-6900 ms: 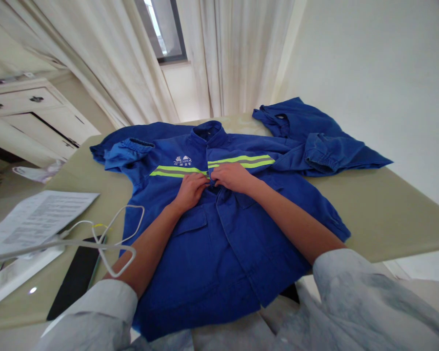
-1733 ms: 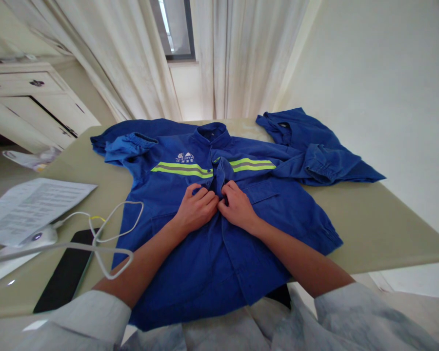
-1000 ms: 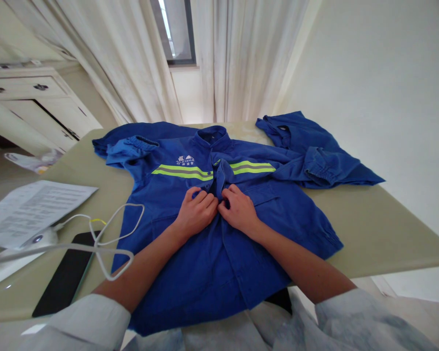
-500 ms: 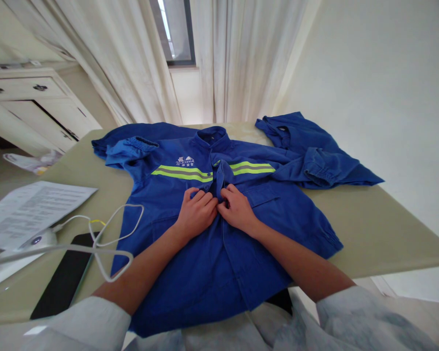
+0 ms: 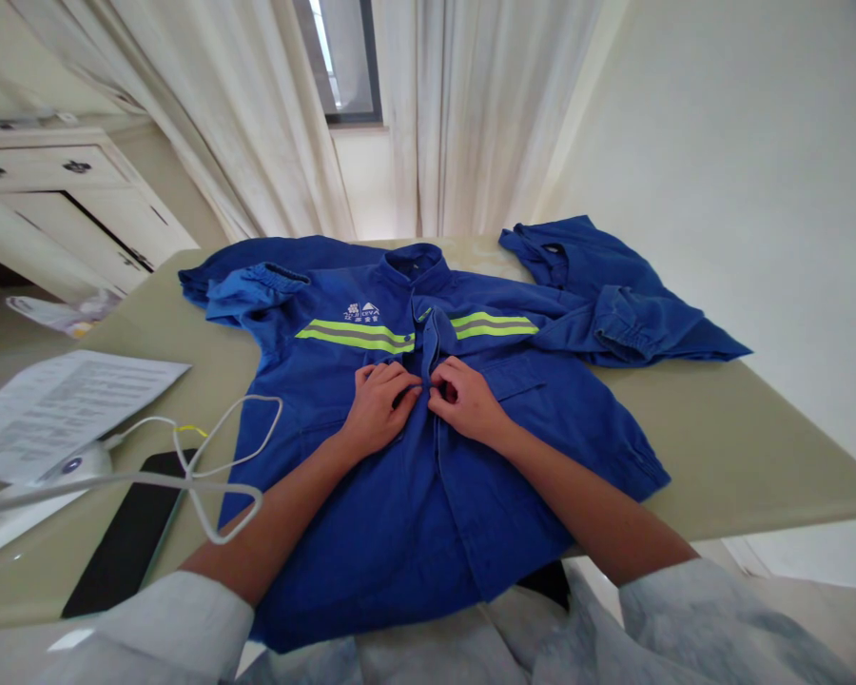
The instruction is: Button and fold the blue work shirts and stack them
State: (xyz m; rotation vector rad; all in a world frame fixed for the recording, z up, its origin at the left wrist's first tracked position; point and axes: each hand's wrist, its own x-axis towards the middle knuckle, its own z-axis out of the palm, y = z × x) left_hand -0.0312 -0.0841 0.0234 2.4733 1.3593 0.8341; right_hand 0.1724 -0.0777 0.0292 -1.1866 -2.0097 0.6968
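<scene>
A blue work jacket point(image 5: 371, 533) with yellow-green reflective stripes lies spread face up on the table, its collar away from me. At mid-chest, my left hand point(image 5: 379, 407) pinches the front edge from the left side. My right hand point(image 5: 465, 400) grips the button placket from the right, thumb and fingers pressed together. The fingertips of both hands nearly meet there, and whatever button lies between them is hidden. Above the hands, the upper placket point(image 5: 438, 333) stands loose and curls, with a dark button showing beside it on the left stripe.
More folded blue clothing point(image 5: 577, 247) lies at the table's back right. On the left are a printed sheet point(image 5: 78, 409), a black phone point(image 5: 128, 533) and a looped white cable point(image 5: 228, 490) reaching over the jacket's edge. Curtains point(image 5: 243, 114) hang behind the table point(image 5: 756, 457).
My left hand's fingers have shifted, its thumb now showing lower against the placket. My right hand has turned slightly, opening a gap between its curled fingers and thumb. The jacket stays in place.
</scene>
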